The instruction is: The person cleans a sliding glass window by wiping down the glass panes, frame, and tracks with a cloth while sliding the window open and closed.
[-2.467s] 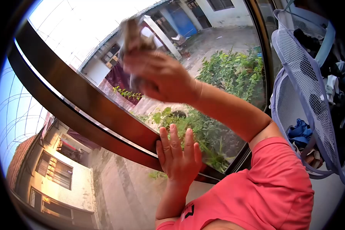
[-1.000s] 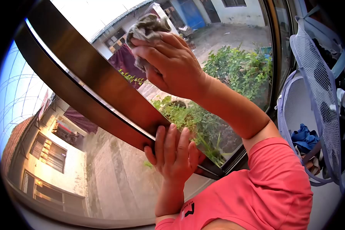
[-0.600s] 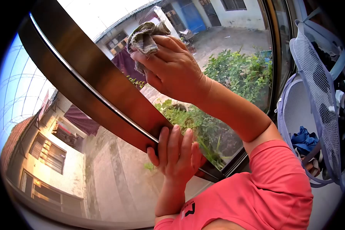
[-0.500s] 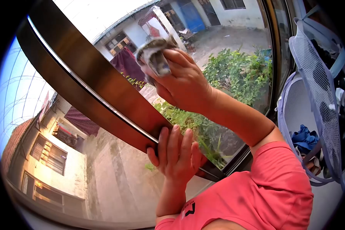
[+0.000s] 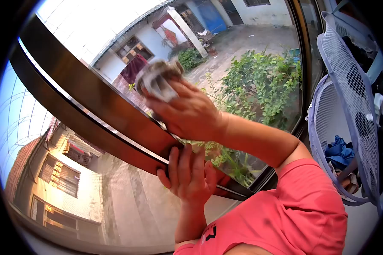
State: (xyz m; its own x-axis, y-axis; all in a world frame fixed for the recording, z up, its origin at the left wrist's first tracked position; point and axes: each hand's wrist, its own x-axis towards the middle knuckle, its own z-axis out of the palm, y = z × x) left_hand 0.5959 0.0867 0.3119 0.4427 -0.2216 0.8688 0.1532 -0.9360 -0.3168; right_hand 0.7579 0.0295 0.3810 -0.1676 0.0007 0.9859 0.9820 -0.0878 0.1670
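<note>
My right hand (image 5: 189, 112) is closed round a crumpled grey-white cloth (image 5: 157, 80), held against or just before the window glass (image 5: 217, 80); contact is hard to judge because the hand is blurred. Lower down, my left hand (image 5: 189, 176) lies on the dark brown window frame (image 5: 127, 119), its fingers stretched out and slightly apart, holding nothing. The frame runs diagonally between two panes, with a bright gap along it. My left hand's palm side is turned away and hidden.
A mesh hamper (image 5: 344, 63) with clothes inside, among them a blue garment (image 5: 339, 152), stands close on the right. Through the glass show green plants (image 5: 259, 85), a courtyard and a white building. A mesh screen (image 5: 132, 199) spans the lower left.
My right hand has moved down and left with the cloth, towards the frame. My left hand stays on the frame, and the view has shifted slightly.
</note>
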